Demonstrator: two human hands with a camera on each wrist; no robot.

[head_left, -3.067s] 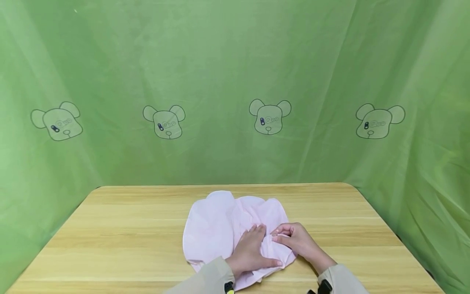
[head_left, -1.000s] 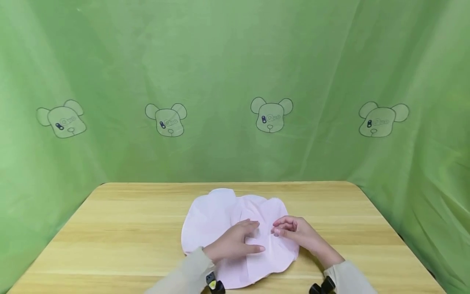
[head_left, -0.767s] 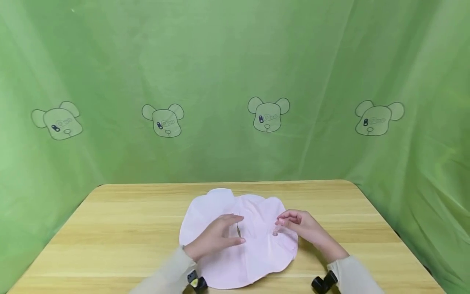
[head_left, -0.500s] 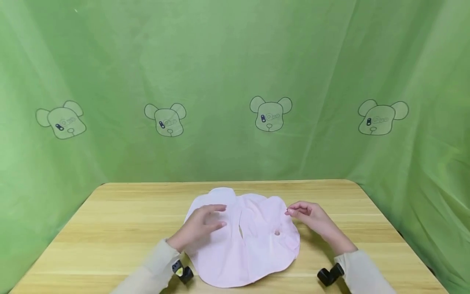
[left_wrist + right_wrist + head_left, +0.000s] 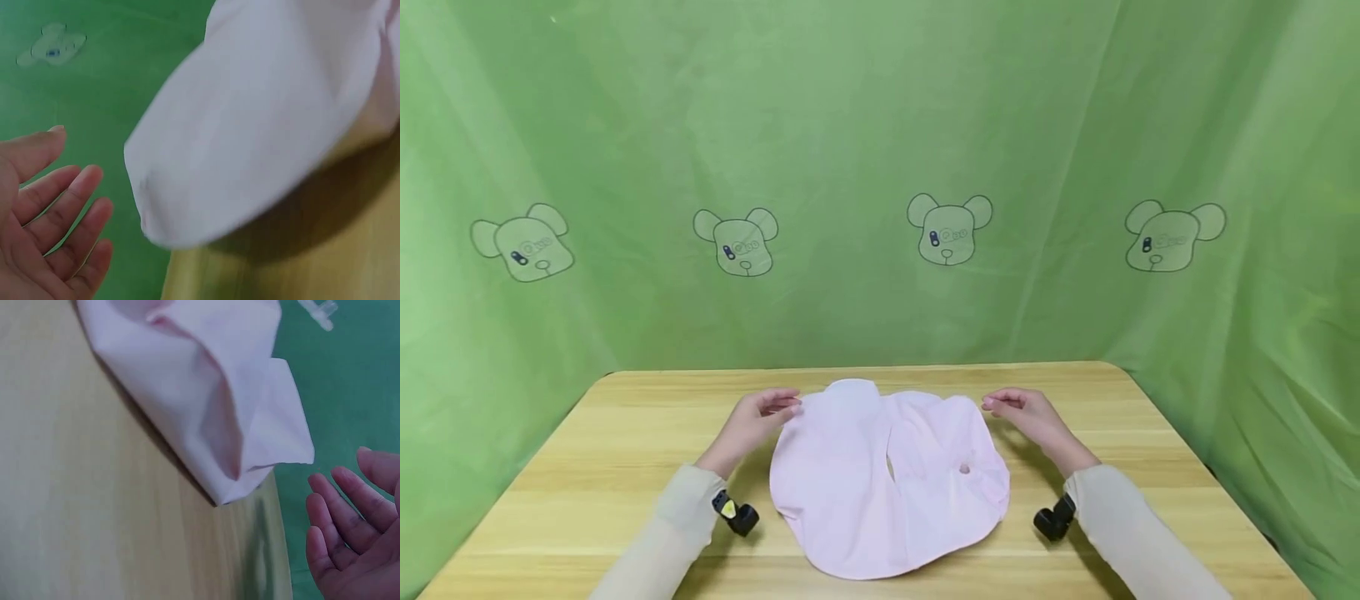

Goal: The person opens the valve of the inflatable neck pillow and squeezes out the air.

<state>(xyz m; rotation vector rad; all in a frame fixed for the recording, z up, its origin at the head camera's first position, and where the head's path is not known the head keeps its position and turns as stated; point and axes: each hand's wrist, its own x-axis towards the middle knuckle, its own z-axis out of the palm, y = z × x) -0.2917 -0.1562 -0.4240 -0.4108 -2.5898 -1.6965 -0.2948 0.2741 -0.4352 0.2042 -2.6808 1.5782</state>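
Note:
A limp, pale pink sheet-like item [image 5: 842, 475] with rounded edges lies spread on the wooden table. It has a slit near its middle and a small translucent stub [image 5: 964, 468], like a valve, on its right part. My left hand [image 5: 758, 423] is beside its upper left edge; the left wrist view shows loosely bent fingers, apart from the pink item [image 5: 237, 125]. At the upper right edge hovers my right hand [image 5: 1026, 417]. In the right wrist view its relaxed fingers hold nothing, with a gap to the creased pink item [image 5: 181, 394].
The wooden table [image 5: 625, 467] extends to both sides of the item. Behind it hangs a green curtain [image 5: 835, 125] printed with bear heads. Black wrist cameras sit below both hands, the left one [image 5: 743, 518] and the right one [image 5: 1054, 521].
Earlier, the left hand pressed on the item while the right fingers were at the stub. Both hands have since let go and moved outward and up to its sides. The item lies flatter, its stub exposed.

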